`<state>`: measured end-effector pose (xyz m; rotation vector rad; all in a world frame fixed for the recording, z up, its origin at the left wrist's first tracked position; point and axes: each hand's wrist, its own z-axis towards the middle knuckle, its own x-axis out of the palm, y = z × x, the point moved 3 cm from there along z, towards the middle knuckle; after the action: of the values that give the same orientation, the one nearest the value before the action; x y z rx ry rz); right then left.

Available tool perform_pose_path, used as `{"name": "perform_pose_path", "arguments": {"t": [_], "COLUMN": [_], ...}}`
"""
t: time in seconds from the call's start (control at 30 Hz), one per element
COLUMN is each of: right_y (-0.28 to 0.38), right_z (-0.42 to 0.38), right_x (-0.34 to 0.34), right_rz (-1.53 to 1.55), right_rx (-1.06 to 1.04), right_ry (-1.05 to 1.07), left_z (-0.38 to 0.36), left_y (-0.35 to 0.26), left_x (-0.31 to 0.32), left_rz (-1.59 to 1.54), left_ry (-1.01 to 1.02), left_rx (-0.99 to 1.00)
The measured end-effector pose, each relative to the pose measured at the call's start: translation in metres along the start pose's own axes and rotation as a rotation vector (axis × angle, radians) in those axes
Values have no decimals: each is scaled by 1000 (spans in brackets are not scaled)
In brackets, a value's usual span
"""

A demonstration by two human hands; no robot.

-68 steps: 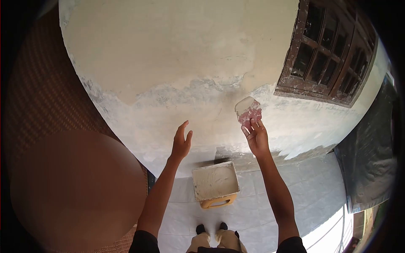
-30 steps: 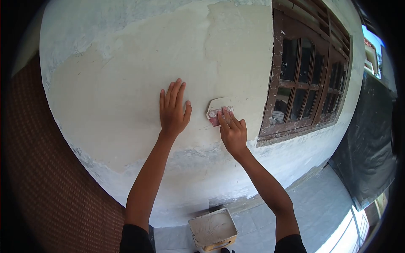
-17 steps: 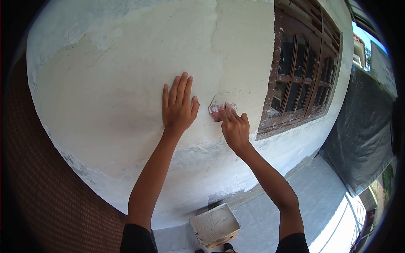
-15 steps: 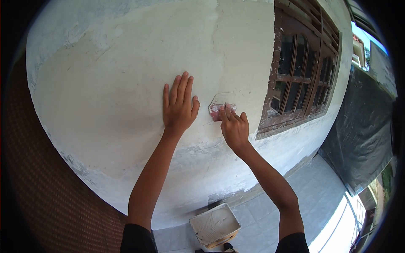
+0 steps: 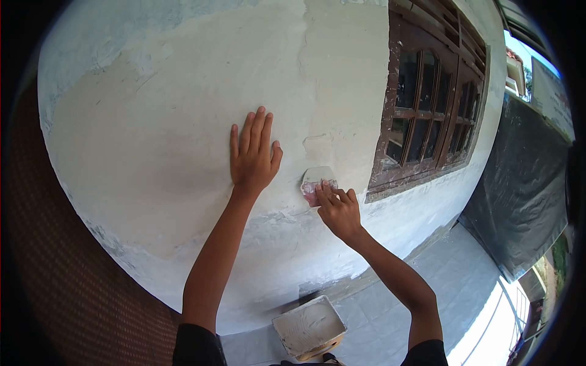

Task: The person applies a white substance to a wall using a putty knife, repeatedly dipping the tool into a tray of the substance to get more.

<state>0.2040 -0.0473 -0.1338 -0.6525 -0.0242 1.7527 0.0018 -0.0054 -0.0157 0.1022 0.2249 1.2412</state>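
My left hand [image 5: 253, 160] lies flat against the plastered wall [image 5: 177, 134], its fingers stretched upward and holding nothing. To its right and a little lower, my right hand [image 5: 339, 210] grips a putty scraper [image 5: 316, 181] with a pale blade and a reddish, putty-smeared back. The scraper's blade rests on the wall, and my fingertips press on its back. Above the blade shows a small outlined patch of putty [image 5: 318, 145]. Part of the scraper is hidden behind my fingers.
A rectangular tub of pale putty [image 5: 310, 323] stands below on the grey tiled floor [image 5: 378, 317], near the wall's foot. A brown wooden window [image 5: 427, 104] is set in the wall at right. Dark sheeting [image 5: 519, 189] hangs beyond; brown woven material [image 5: 73, 262] is at left.
My right hand has drawn the scraper down the wall, uncovering the putty patch above it. My left hand stays flat on the wall; the view has shifted slightly.
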Motion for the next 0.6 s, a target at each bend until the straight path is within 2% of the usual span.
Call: {"name": "perform_pose_path", "arguments": {"t": [0.07, 0.2, 0.3, 0.4, 0.5, 0.6], "right_y": [-4, -25, -45, -59, -66, -85], "right_z": [3, 19, 40, 56, 73, 83], "right_x": [-19, -36, -39, -22, -11, 0], "right_rz": [126, 147, 341, 655, 781, 721], "right_rx": [31, 6, 126, 366, 454, 484], "right_ry": [-58, -203, -279, -355, -342, -323], "left_z": [-1, 0, -1, 0, -1, -1], "left_y": [0, -2, -1, -3, -3, -3], "left_x": [0, 1, 2, 2, 2, 1], "left_rz": [6, 6, 14, 31, 36, 45], "left_ry": [-1, -11, -8, -4, 10, 3], "left_rx": [2, 5, 10, 5, 0, 5]}}
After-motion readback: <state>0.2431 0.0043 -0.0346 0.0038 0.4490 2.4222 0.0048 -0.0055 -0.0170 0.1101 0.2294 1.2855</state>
